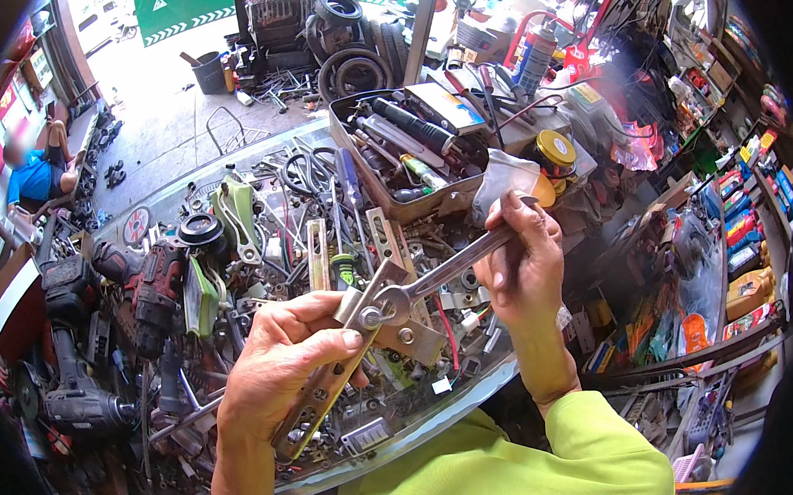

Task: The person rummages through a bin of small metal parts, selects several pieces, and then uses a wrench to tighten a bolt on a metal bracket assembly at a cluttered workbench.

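My left hand (271, 367) grips a flat perforated metal bracket (324, 388) that runs from lower left up to a bolt (371, 317) at its top end. Held in my right hand (523, 264) is a silver wrench (450, 267) by its handle. The wrench's ring end sits around the bolt on the bracket. Both hands are above a cluttered workbench (460, 397). My right arm wears a lime-green sleeve (601, 460).
The bench is heaped with loose tools, screwdrivers, brackets and power drills (153, 296). A metal toolbox (412, 149) stands behind. Tyres (353, 63) lie on the floor beyond. Shelves of goods (733, 232) fill the right. A person in blue (38, 176) sits far left.
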`<state>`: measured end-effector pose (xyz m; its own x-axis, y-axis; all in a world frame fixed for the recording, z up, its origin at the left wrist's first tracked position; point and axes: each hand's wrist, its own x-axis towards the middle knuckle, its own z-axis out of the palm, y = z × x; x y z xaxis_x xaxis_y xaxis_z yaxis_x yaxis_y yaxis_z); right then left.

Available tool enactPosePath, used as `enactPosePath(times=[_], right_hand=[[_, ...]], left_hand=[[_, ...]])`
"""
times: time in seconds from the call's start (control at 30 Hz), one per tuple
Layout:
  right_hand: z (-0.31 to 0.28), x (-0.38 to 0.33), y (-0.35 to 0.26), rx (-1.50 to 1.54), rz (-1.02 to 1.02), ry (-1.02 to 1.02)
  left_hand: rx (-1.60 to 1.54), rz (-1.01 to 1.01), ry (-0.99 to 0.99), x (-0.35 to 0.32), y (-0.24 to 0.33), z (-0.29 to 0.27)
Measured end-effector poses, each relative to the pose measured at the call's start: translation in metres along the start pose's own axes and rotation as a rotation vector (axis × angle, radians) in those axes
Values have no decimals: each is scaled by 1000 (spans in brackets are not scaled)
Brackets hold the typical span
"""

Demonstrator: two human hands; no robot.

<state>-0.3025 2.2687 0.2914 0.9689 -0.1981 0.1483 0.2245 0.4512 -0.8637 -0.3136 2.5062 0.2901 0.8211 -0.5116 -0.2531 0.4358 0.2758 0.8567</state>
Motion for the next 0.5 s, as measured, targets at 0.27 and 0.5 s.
enactPosePath(times=[0.27, 0.5], right_hand=[[5, 11, 3, -67, 91, -78], [4, 21, 1, -138, 120, -124]], left_hand=[[12, -18, -60, 0, -6, 0], [54, -43, -61, -3, -3, 4]])
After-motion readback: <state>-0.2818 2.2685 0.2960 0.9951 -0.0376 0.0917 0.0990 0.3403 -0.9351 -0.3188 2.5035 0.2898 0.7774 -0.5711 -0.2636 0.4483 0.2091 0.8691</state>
